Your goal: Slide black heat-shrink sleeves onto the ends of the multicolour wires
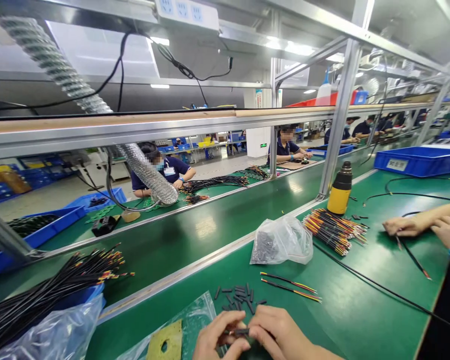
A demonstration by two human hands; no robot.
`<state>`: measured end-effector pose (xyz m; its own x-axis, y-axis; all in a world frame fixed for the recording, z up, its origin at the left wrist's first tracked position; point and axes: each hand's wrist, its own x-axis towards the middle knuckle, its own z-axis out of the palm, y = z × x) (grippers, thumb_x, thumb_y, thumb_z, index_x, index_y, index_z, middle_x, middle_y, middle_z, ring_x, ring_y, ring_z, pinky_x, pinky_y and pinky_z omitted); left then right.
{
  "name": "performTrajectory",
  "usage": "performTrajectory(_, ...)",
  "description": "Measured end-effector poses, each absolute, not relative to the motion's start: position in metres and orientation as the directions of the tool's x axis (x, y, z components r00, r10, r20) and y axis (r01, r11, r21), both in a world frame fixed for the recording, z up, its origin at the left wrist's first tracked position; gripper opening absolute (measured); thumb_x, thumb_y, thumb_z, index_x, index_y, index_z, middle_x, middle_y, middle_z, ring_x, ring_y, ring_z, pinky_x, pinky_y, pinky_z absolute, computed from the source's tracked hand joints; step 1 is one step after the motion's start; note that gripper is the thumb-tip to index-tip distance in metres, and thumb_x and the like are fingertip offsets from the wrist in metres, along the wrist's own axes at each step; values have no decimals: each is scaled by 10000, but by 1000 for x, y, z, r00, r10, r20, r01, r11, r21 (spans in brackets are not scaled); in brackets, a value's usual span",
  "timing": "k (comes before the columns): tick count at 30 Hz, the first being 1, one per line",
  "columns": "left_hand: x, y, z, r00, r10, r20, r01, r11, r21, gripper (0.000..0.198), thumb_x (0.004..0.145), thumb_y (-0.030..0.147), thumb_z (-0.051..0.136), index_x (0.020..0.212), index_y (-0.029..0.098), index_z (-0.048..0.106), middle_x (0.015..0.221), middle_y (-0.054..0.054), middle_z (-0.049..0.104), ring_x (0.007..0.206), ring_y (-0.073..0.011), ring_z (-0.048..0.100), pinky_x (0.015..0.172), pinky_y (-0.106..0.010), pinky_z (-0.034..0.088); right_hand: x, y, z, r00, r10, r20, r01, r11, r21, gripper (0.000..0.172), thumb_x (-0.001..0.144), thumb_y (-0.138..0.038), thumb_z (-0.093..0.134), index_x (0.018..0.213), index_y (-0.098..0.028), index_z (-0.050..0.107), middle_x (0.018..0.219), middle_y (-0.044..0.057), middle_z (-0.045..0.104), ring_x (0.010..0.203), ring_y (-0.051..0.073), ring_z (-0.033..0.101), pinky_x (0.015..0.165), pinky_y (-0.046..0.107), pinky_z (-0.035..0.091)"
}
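Observation:
At the bottom centre, my left hand and my right hand meet fingertip to fingertip. A short black heat-shrink tube lies between their pinched fingers. Something thin and reddish, perhaps a wire end, shows at its left side; my left fingers partly hide it. Just beyond my hands, several loose black tubes are scattered on the green bench. To their right lie two short cables with red and yellow wire ends. A yellow plate and a clear plastic bag are left of my left hand.
A bag of small dark parts, a cable bundle and a yellow heat gun stand ahead. Co-worker's hands handle a black cable at right. Long cables lie left. A metal post rises behind the heat gun.

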<state>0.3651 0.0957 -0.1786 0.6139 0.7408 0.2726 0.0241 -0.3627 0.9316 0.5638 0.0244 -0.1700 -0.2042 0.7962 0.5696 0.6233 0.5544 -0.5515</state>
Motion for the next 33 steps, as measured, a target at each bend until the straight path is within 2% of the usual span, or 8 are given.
performTrajectory(3, 370, 90, -173, 590, 787, 180, -118, -137, 984, 161, 805, 385, 822, 902, 256, 825, 865, -36, 702, 685, -167, 698, 624, -223, 570, 565, 18, -158, -198, 847, 494, 543, 514, -664, 526, 1090, -490, 296, 925, -182, 689, 772, 68, 679, 713, 174, 634, 665, 247, 477)
performTrajectory(5, 374, 86, -169, 558, 812, 169, -158, -96, 983, 206, 784, 425, 837, 843, 228, 830, 811, -22, 664, 607, -134, 662, 590, -218, 544, 566, 15, -155, -181, 873, 452, 505, 477, -719, 446, 1080, -463, 355, 950, -185, 677, 814, 74, 694, 750, 183, 643, 698, 258, 482)
performTrajectory(9, 378, 80, -168, 529, 838, 133, -102, -93, 990, 172, 756, 363, 856, 823, 206, 830, 790, -29, 666, 573, -121, 636, 550, -206, 495, 567, 15, -160, -180, 887, 426, 455, 459, -763, 373, 1066, -415, 410, 868, -199, 640, 776, 52, 671, 709, 174, 623, 662, 251, 460)
performTrajectory(12, 377, 80, -169, 534, 831, 156, -32, -164, 986, 103, 758, 289, 842, 827, 214, 833, 776, -40, 677, 611, -138, 622, 558, -211, 476, 567, 16, -165, -198, 891, 409, 392, 455, -800, 400, 1065, -432, 404, 823, -198, 622, 730, 37, 628, 661, 162, 595, 625, 241, 452)
performTrajectory(15, 374, 81, -167, 563, 783, 264, 12, -327, 945, 99, 772, 267, 838, 865, 231, 840, 764, -52, 690, 680, -167, 630, 602, -223, 477, 567, 16, -168, -215, 912, 349, 268, 399, -877, 421, 1061, -470, 418, 819, -194, 622, 717, 20, 589, 595, 140, 562, 563, 219, 448)
performTrajectory(20, 372, 75, -164, 593, 677, 436, 16, -552, 834, 126, 826, 255, 807, 946, 228, 834, 767, -74, 698, 648, -166, 632, 598, -237, 461, 570, 15, -164, -230, 867, 441, 231, 489, -841, 482, 1052, -542, 440, 780, -213, 664, 702, 20, 642, 677, 157, 603, 662, 237, 445)
performTrajectory(27, 372, 67, -164, 593, 607, 529, -22, -645, 764, 208, 862, 203, 684, 1019, 219, 818, 806, -93, 694, 638, -168, 613, 578, -250, 446, 571, 19, -165, -256, 829, 497, 185, 547, -816, 461, 1038, -560, 476, 824, -238, 728, 715, 15, 701, 683, 152, 625, 675, 234, 436)
performTrajectory(33, 371, 69, -164, 629, 576, 522, -1, -671, 742, 205, 852, 173, 656, 977, 181, 819, 787, -100, 682, 642, -175, 622, 584, -253, 455, 571, 19, -167, -270, 836, 478, 177, 531, -829, 452, 1031, -552, 501, 820, -236, 744, 703, 15, 704, 666, 145, 628, 656, 223, 435)
